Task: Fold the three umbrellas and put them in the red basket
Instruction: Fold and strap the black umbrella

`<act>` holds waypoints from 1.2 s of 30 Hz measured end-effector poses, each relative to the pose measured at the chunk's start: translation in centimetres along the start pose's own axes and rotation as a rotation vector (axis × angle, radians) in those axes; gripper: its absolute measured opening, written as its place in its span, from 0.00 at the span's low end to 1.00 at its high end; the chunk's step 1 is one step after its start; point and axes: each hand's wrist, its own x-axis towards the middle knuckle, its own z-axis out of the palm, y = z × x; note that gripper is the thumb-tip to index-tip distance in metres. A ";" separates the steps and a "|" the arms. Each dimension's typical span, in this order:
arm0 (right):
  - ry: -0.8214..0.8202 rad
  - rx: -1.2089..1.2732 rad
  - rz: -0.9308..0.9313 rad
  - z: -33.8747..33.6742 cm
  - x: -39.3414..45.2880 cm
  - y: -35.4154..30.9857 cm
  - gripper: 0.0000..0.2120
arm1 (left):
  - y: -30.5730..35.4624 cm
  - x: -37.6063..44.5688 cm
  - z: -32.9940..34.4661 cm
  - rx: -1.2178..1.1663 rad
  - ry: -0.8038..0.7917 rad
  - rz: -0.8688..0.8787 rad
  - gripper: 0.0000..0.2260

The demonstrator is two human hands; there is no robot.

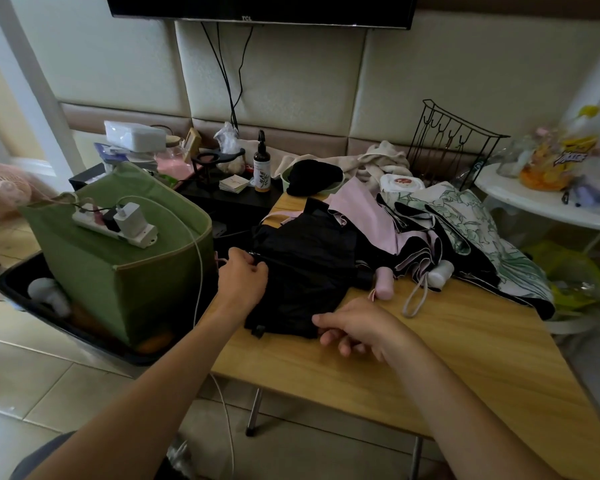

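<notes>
Black umbrella (302,271) lies on wooden table (430,358), at left edge, nearest you. Canopy soft, limp, likely slippery; ribs stiff beneath, so gather folds along shaft. Your left hand (243,275) pinches its far-left fabric edge. Right hand (357,327) pinches near hem. Pink umbrella (388,237) and floral umbrella (471,233) right of black one, unfolded. Red basket not visible.

View, head: single wide-angle camera, worn on the head, facing forward and down. Close above the table (447,358); both forearms enter from the bottom edge. Wall and screen (260,8) beyond, at the top edge.
</notes>
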 end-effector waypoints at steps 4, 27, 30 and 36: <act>-0.053 0.036 0.018 0.3 -0.3 0.0 0.10 | -0.2 -0.5 -0.4 0.107 -0.174 0.102 0.22; 0.293 -0.702 -0.833 7.5 0.0 0.6 0.17 | -2.3 -0.5 -1.2 0.559 -0.274 0.231 0.41; 0.355 -0.594 -0.867 8.3 1.0 0.6 0.09 | -2.2 -0.4 -1.4 0.572 -0.298 0.230 0.39; 0.421 -0.503 -1.013 8.5 1.1 0.5 0.06 | -2.4 0.0 -1.7 0.589 -0.315 0.238 0.38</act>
